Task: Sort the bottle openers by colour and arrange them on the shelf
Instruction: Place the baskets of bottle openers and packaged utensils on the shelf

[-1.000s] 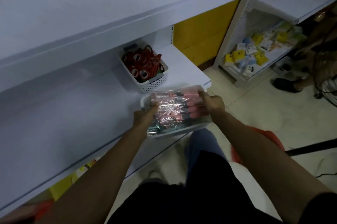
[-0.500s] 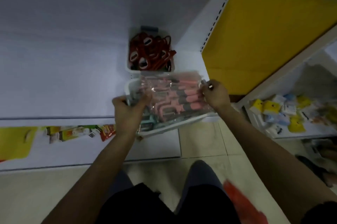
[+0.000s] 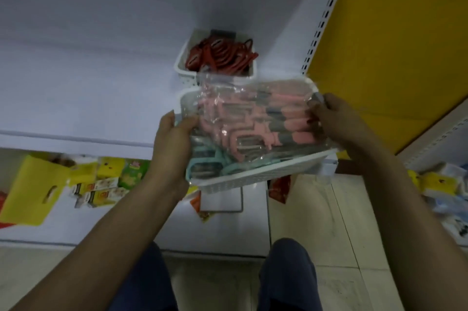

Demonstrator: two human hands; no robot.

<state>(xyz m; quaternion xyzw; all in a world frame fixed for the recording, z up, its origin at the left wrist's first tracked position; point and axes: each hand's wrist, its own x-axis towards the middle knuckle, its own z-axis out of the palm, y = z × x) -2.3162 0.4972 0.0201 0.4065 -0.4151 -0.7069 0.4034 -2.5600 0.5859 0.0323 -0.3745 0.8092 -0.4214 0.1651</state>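
Both left hand (image 3: 172, 141) and right hand (image 3: 338, 122) grip the pink bottle openers' (image 3: 253, 120) ends.

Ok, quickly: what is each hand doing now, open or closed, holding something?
Left hand: closed, gripping the white basket at its left end.
Right hand: closed, gripping its right end.

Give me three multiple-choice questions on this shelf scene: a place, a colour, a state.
1. Where is the small white plastic basket of red bottle openers? A on the white shelf, behind the large white perforated basket; B on the floor; C in a hand.
2. Colour of the wrapped openers topmost in the large basket? A yellow; B pink; C black.
3. The left hand and right hand are: A idle; B gripping the large basket's ends; C pointing upward.
Answers: 1A, it stands farther back on the shelf; 2B, pink shows through clear wrap; 3B, fingers curl around its ends.
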